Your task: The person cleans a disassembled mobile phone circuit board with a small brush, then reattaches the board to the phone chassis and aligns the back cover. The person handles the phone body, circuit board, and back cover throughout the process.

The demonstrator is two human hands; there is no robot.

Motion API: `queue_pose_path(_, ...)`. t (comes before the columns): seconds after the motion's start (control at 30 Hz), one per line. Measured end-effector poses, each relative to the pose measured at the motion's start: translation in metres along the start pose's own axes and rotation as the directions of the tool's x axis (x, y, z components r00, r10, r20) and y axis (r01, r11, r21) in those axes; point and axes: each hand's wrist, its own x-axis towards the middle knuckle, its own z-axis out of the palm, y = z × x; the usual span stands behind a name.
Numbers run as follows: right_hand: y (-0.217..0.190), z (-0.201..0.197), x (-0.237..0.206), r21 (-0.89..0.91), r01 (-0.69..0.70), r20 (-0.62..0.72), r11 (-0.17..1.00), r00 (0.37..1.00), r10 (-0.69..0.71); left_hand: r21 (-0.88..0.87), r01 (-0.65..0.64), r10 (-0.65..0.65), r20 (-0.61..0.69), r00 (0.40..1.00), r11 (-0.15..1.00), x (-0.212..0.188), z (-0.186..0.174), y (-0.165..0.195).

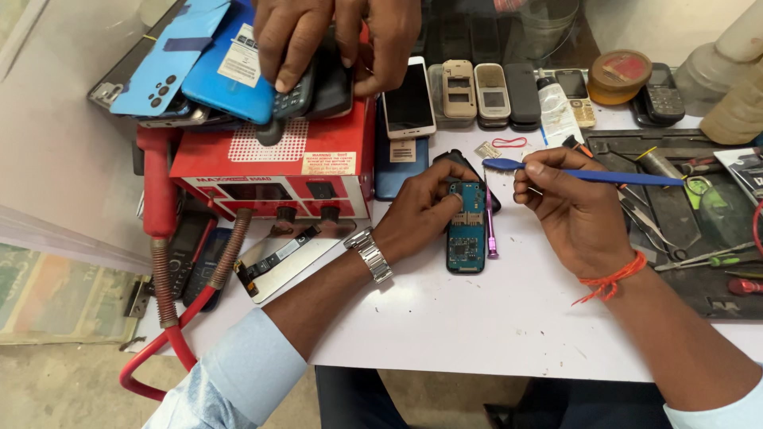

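Left hand, steel watch at wrist: fingers curled around the top end of an opened small phone with its teal circuit board exposed; phone lies flat on the white tabletop, lower end free of the grip.

Right hand, orange thread at wrist: thumb and forefinger pinch a long blue plastic pry tool. Its spoon-shaped tip sits just above the phone's top edge; contact cannot be judged from this angle.

A slim pink-purple rod lies along the phone's right side.

Dark tool tray at right holds tweezers, screwdrivers.

Red box-shaped machine at left carries stacked phones and blue back covers; another person's hands rest on that stack.
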Motion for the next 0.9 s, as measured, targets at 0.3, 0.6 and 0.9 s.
queue_pose_path(0.3,0.002,-0.004,0.002,-0.055,-0.068,-0.029,0.996,0.997,0.066,-0.002,-0.005,0.005,-0.019,1.0,1.0,0.0,-0.001,0.001)
queue_pose_path(0.6,0.008,-0.002,0.002,-0.129,-0.007,-0.012,0.992,1.0,0.005,-0.006,-0.065,0.065,-0.044,0.997,0.998,0.0,0.0,-0.004)
queue_pose_path(0.9,0.012,0.003,0.0,-0.249,0.011,0.013,0.968,1.0,-0.008,-0.012,-0.065,0.065,-0.021,0.998,0.998,0.001,0.001,-0.007)
